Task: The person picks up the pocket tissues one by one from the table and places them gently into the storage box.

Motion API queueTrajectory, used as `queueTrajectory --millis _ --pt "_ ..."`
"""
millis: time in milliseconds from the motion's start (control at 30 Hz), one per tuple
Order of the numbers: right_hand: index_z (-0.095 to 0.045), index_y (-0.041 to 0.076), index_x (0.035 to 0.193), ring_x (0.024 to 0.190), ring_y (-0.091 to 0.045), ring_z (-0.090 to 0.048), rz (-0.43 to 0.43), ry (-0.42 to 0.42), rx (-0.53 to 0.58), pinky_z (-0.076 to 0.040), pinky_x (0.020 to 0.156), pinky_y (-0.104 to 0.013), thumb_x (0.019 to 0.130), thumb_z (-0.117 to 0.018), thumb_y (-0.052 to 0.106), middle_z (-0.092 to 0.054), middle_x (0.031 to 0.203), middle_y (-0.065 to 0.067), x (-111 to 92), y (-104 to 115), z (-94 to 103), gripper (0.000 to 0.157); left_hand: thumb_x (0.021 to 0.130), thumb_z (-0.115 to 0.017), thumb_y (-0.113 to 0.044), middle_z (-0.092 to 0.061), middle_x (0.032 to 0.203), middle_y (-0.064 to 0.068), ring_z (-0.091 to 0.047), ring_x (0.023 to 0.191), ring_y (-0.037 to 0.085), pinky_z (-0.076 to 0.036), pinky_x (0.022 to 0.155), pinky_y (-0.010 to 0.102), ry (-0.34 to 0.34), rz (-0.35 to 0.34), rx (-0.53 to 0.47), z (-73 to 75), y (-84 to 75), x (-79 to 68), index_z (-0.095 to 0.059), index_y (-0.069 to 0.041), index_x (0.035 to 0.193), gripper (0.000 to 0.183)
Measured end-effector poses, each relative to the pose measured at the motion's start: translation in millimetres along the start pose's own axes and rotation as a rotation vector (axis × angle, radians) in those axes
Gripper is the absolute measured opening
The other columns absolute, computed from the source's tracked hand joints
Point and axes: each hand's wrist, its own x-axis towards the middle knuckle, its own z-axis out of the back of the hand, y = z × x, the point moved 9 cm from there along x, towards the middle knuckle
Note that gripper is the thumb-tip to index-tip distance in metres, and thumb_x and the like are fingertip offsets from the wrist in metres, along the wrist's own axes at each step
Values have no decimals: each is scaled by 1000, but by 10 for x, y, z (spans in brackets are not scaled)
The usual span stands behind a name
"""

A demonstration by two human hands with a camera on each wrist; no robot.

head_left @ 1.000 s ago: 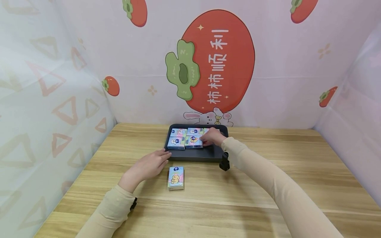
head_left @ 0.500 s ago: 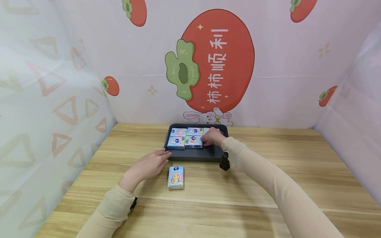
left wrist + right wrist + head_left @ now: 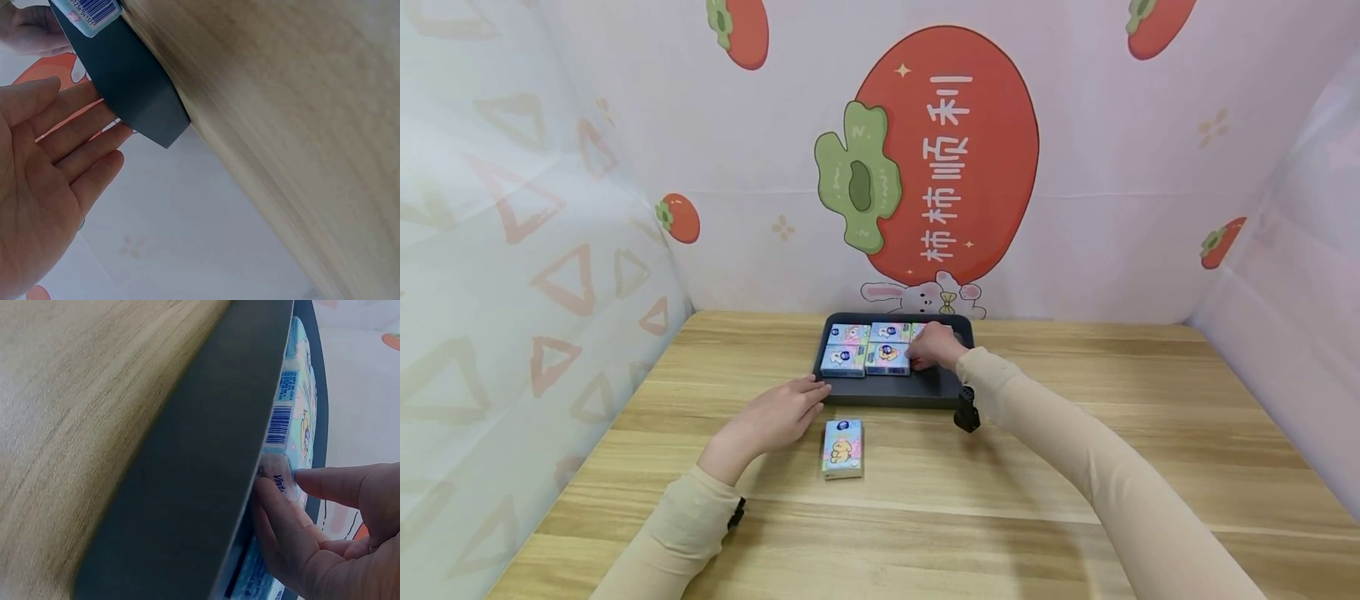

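Note:
Several small tissue packs in printed blue, pink and green wrappers lie in two rows in a dark grey tray [image 3: 872, 387]. My right hand [image 3: 935, 347] reaches into its right half. Seen from the right wrist, thumb and fingers pinch the end of a tissue pack [image 3: 277, 470] in the front row, beside the tray's wall. Part of the back-right pack is hidden by this hand. My left hand [image 3: 778, 414] has its fingers extended, their tips against the tray's front left corner. In the left wrist view its palm [image 3: 44, 181] faces the camera and holds nothing.
One more tissue pack [image 3: 842, 450], with a yellow puppy on it, lies on the wooden table [image 3: 925, 533] just in front of the tray. Behind the tray rises a fabric backdrop [image 3: 737, 250] printed with persimmons. Pale fabric walls stand at both sides.

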Motion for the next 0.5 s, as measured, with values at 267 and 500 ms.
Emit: queueTrajectory --millis 267,500 --pt "-68 -2 100 71 -16 -67 51 -8 -56 -60 71 -27 87 -67 11 -69 89 -12 4 27 7 18 98 -50 -19 -55 134 19 -50 127 34 -44 104 49 -1 2 -4 -4 4 0 -57 -3 130 36" --pt "-69 0 100 72 -15 -66 111 -32 -129 -59 70 -27 89 -66 15 -69 88 -9 -40 42 46 19 98 -51 -18 -55 133 19 -51 126 34 -44 103 49 -11 -7 1 -4 4 1 -58 -2 129 36"
